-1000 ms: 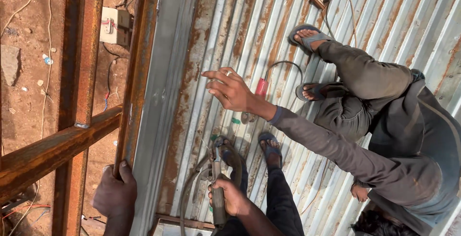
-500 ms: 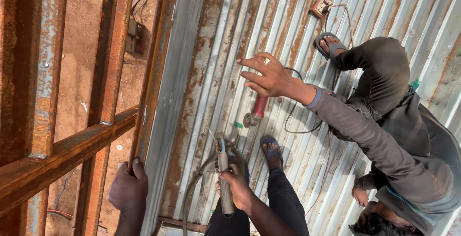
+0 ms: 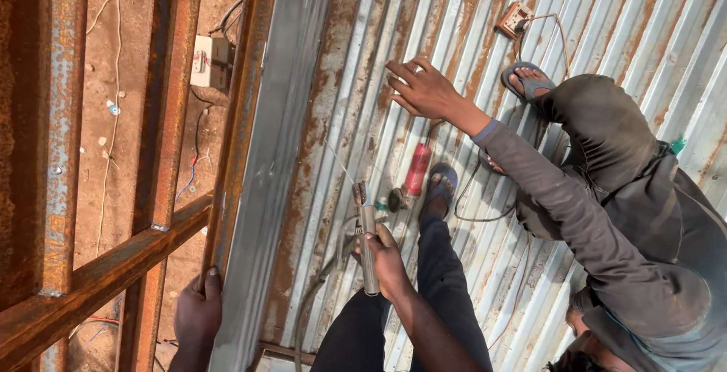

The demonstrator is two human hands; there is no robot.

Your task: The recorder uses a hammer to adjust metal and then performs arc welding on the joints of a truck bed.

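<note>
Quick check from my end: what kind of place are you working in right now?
Most likely an outdoor metal fabrication or welding site: a rusty steel frame, corrugated metal sheets underfoot, bare dirt ground, and an electrode holder in the right hand.

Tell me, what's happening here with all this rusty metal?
Seen from above, a person stands over a corrugated metal sheet. Their left hand grips a rusty steel bar of a frame, and their right hand holds a welding electrode holder with a thin rod pointing up from it. A co-worker crouches on the sheet, their hand spread flat on it. A red-handled tool lies near the sandalled foot, and a white socket box sits on the dirt.
</note>
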